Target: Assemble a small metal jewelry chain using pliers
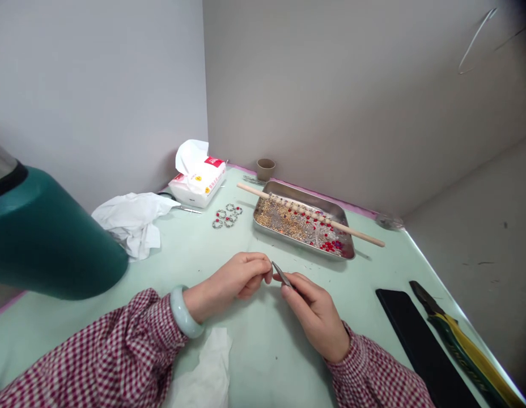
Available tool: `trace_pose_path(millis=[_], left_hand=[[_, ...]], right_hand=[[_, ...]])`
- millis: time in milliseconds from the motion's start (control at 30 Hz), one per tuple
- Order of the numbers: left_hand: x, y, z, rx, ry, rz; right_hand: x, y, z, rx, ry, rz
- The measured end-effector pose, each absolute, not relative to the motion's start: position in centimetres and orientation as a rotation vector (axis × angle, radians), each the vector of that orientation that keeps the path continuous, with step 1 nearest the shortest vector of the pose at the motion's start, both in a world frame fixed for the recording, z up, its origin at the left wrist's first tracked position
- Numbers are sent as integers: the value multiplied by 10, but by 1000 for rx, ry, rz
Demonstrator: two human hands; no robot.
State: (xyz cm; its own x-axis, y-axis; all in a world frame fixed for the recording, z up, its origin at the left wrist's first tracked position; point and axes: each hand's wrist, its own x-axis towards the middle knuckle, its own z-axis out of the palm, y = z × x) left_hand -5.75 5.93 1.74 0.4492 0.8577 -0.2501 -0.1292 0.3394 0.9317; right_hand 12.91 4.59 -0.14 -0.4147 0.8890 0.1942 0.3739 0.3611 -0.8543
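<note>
Soft, diffuse light fills the bench (258, 362); the left wall (97, 85) looks brighter than the grey right wall (331, 85), which dims toward the far right. Faint shadow edges the metal tray (297, 242). Wide-angle distortion stretches the flask (46, 243) at left.

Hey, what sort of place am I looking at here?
Probably a small workbench for beadwork or jewelry, though I can't be sure. A metal tray holds loose beads, small beaded rings lie beside it, and large pliers rest at the right.

A pointed metal tool (281, 273) slants in the right hand (314, 314).
</note>
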Motion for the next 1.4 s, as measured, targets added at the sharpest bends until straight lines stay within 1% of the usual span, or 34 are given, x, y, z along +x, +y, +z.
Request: trace_pose_path(millis=[233, 567, 667, 967, 1233, 1400], left_hand=[[-55, 60, 17, 971, 860, 807], [-55, 60, 12, 888, 766, 810], [-55, 60, 11, 897, 768, 812], [-53, 60, 16, 974, 902, 830], [-53, 61, 12, 1071, 969, 837], [-53, 61, 13, 1115, 1002, 829]], right_hand=[[126, 41, 2, -1169, -1793, 1262], [124, 39, -6, -1062, -1548, 1571], [124, 38, -9, -1050, -1511, 1615], [121, 35, -3, -1122, -1642, 1474], [124, 35, -7, -1254, -1852, 1087], [125, 36, -6, -1258, -1889, 1011]])
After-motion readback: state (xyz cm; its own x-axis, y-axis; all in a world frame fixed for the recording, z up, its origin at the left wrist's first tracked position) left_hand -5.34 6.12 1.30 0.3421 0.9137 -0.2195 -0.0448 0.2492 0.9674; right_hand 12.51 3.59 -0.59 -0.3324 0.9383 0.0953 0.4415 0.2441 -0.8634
